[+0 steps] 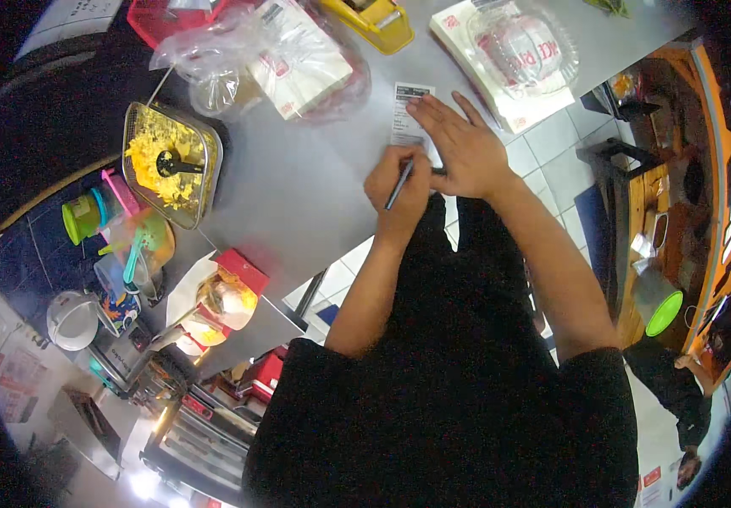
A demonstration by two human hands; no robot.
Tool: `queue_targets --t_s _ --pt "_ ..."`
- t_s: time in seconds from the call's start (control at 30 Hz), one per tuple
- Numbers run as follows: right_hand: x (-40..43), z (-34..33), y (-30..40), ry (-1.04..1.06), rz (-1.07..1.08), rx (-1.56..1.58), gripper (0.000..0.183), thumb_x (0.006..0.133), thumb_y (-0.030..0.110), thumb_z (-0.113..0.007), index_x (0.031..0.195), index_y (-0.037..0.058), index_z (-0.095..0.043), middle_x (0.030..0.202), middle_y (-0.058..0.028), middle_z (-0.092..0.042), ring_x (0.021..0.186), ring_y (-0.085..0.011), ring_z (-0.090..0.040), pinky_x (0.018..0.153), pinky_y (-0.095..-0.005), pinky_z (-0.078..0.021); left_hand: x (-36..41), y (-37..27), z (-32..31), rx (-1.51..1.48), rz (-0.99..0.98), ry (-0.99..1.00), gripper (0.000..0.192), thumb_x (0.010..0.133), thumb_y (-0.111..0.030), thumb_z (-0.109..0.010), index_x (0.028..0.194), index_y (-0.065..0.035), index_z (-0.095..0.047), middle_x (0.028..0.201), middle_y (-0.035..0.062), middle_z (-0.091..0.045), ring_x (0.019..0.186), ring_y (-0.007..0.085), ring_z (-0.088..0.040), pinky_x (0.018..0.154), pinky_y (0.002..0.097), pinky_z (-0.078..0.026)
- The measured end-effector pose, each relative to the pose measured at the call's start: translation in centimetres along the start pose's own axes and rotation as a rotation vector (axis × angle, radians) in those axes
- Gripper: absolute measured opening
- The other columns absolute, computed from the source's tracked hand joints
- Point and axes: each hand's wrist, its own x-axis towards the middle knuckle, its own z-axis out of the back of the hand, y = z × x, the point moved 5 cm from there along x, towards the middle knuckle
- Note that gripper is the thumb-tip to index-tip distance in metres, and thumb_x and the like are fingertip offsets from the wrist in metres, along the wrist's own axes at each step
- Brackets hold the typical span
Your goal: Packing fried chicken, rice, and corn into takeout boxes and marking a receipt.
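My left hand [399, 184] grips a dark pen [399, 184] over the lower part of a printed paper slip [409, 114]. The pen's tip is hidden by my fingers. My right hand [467, 147] lies flat with spread fingers, its fingertips on the slip. A short dark piece [438, 171] shows by my right thumb; I cannot tell what it is or whether the thumb holds it. The slip lies on the grey metal tabletop [295, 184]. Beyond my right hand is a white box [461, 44] with a clear plastic container [524, 54] on it.
A clear plastic bag [219, 82] wraps another white box [302, 60]. A yellow tape dispenser [381, 25] stands at the back. Left are a metal basket [211, 171] of yellow shreds with a black scoop [175, 164], and a red food carton [241, 270]. A person [673, 387] is at far right.
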Motion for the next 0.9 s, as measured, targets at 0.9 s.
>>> queue_targets --t_s 0.9 --pt "12.5 4.6 -2.7 -0.295 -0.483 0.396 0.067 0.072 0.037 -0.074 0.129 0.0096 -0.051 0.091 -0.0217 -0.068 0.086 -0.0416 -0.065 0.078 -0.0485 -0.0519 0.8 -4.5 -5.2 0.686 -0.137 -0.203 0.039 0.085 -0.011 -0.057 0.124 -0.0055 -0.056 0.128 0.0076 -0.057 0.099 0.029 -0.051 0.085 0.0432 -0.037"
